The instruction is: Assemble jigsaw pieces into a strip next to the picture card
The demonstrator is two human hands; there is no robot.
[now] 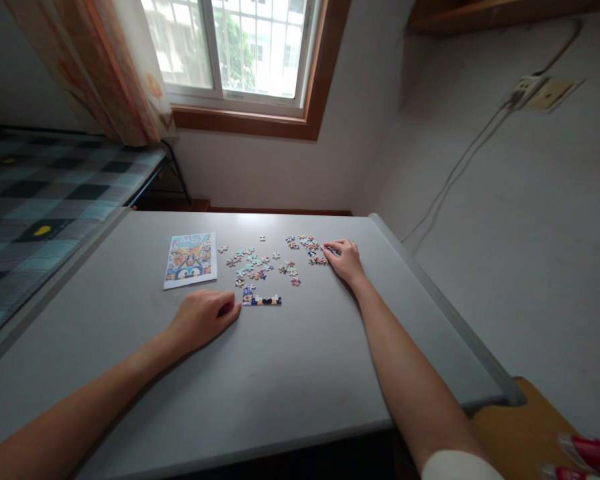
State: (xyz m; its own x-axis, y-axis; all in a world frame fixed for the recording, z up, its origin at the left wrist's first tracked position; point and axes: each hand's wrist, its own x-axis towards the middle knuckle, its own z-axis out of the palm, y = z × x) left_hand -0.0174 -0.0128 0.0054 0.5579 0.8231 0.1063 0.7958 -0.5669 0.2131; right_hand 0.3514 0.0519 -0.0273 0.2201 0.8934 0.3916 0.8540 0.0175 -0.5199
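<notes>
My left hand (203, 319) rests on the grey table (290, 380) with its fingers curled loosely, the fingertips touching the left end of a short joined strip of puzzle pieces (261, 299). My right hand (345, 259) reaches farther out, with its fingers pinched on a loose puzzle piece (331, 251) at the right edge of the scattered pieces (265, 261). A colourful reference picture (191, 259) lies flat to the left of the pieces.
A bed with a checked cover (40, 200) stands left of the table. A window (240, 47) with a curtain (105, 67) is ahead. A wall with a socket and cable (535, 93) runs along the right. A wooden seat (520, 433) shows at the bottom right.
</notes>
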